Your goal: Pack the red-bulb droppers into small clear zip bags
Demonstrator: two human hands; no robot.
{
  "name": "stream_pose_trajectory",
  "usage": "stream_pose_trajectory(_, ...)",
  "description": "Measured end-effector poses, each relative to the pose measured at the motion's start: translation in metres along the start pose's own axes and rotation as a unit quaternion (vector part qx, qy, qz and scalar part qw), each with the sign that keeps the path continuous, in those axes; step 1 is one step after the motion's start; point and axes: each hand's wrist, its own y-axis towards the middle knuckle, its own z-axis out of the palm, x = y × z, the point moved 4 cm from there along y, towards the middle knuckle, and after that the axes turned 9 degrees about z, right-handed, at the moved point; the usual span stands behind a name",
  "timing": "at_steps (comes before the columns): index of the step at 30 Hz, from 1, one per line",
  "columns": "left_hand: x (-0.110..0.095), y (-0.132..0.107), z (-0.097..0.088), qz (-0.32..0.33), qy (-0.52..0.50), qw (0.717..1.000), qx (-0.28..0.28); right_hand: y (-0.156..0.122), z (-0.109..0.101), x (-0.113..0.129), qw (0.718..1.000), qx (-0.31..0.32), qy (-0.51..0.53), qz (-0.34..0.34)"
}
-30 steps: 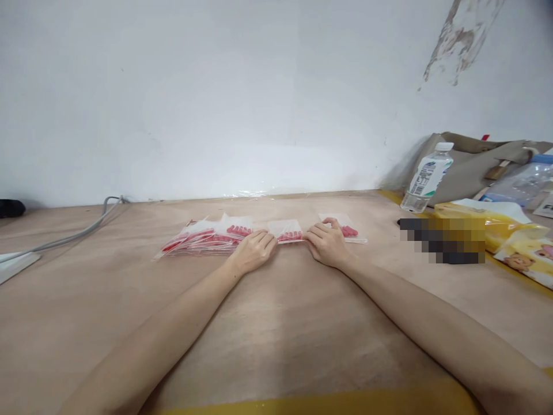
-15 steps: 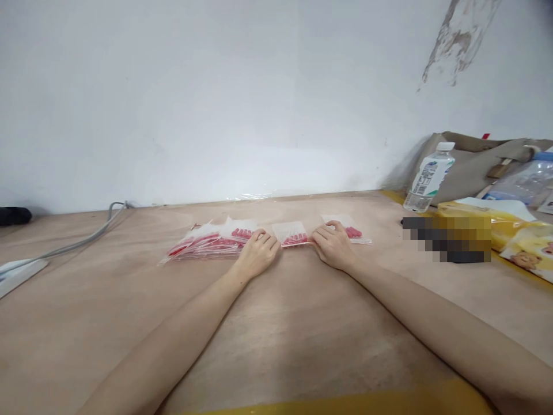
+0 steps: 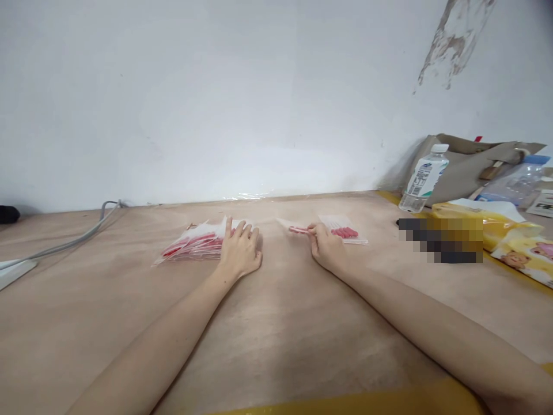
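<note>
A pile of clear small bags with red pieces [image 3: 192, 245] lies on the wooden table [image 3: 276, 323] left of centre. My left hand [image 3: 239, 251] rests flat on the pile's right end, fingers stretched out. My right hand [image 3: 325, 246] pinches the edge of a single clear bag with red pieces [image 3: 298, 230] and holds it tilted just above the table. Another bag with red pieces [image 3: 344, 231] lies flat just right of that hand.
A water bottle [image 3: 422, 180] leans against a beige bag [image 3: 470, 164] at the back right. Yellow packets [image 3: 510, 233] lie along the right edge. A grey cable [image 3: 73, 239] and a white strip [image 3: 15, 270] sit at the left. A white wall stands behind.
My left hand let go of the middle bag and moved left onto the pile, fingers now flat. My right hand took the middle bag by its edge and drew it to the right.
</note>
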Motion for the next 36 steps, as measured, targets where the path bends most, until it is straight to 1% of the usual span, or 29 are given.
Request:
stream_pose_trajectory(2,0.002,-0.002,0.003,-0.016,0.009,1.0,0.004,0.002,-0.004,-0.013,0.995,-0.03,0.086,0.052)
stream_pose_trajectory(4,0.003,-0.002,0.007,-0.022,0.012,1.0,0.012,0.003,-0.009,-0.026,0.984,-0.055,0.14,0.094)
stream_pose_trajectory(6,0.002,-0.002,0.009,-0.017,0.013,1.0,0.018,0.004,-0.016,-0.037,0.982,-0.081,0.143,0.096)
stream_pose_trajectory(8,0.002,-0.002,0.011,-0.008,0.012,1.0,0.023,0.003,-0.024,-0.048,0.987,-0.089,0.12,0.065)
stream_pose_trajectory(10,0.003,-0.002,0.013,-0.001,0.01,1.0,0.029,0.001,-0.032,-0.062,0.992,-0.079,0.088,0.047)
stream_pose_trajectory(13,0.003,-0.002,0.016,0.005,0.002,0.999,0.033,-0.005,-0.041,-0.082,0.999,-0.018,0.03,0.042)
stream_pose_trajectory(15,0.001,-0.001,0.019,0.008,-0.009,0.999,0.032,-0.009,-0.046,-0.088,0.999,0.023,-0.023,0.035)
stream_pose_trajectory(16,-0.002,0.0,0.02,0.009,-0.017,0.999,0.032,-0.011,-0.049,-0.089,0.998,0.029,-0.053,0.033)
stream_pose_trajectory(17,-0.006,0.002,0.021,0.011,-0.026,0.999,0.032,-0.013,-0.053,-0.088,0.996,0.023,-0.083,0.035)
stream_pose_trajectory(19,-0.016,0.006,0.022,0.015,-0.049,0.998,0.031,-0.015,-0.06,-0.081,0.991,-0.01,-0.124,0.044)
stream_pose_trajectory(21,-0.028,0.011,0.022,0.023,-0.081,0.996,0.029,-0.016,-0.063,-0.067,0.992,-0.026,-0.119,0.041)
stream_pose_trajectory(23,-0.038,0.013,0.022,0.031,-0.114,0.993,0.025,-0.017,-0.06,-0.049,0.996,-0.005,-0.086,0.007)
stream_pose_trajectory(26,-0.039,0.012,0.023,0.022,-0.149,0.988,0.025,-0.021,-0.048,-0.02,0.995,0.06,-0.043,-0.067)
stream_pose_trajectory(29,-0.031,0.007,0.028,0.003,-0.174,0.984,0.043,-0.02,-0.031,0.001,0.989,0.101,-0.023,-0.105)
stream_pose_trajectory(31,-0.027,0.005,0.032,0.006,-0.193,0.979,0.063,-0.015,-0.018,0.008,0.986,0.115,-0.01,-0.12)
stream_pose_trajectory(33,-0.026,0.004,0.034,0.024,-0.213,0.973,0.084,-0.008,-0.006,0.012,0.981,0.125,0.006,-0.151)
stream_pose_trajectory(36,-0.027,0.005,0.035,0.05,-0.236,0.964,0.114,-0.002,0.005,0.013,0.97,0.133,0.039,-0.198)
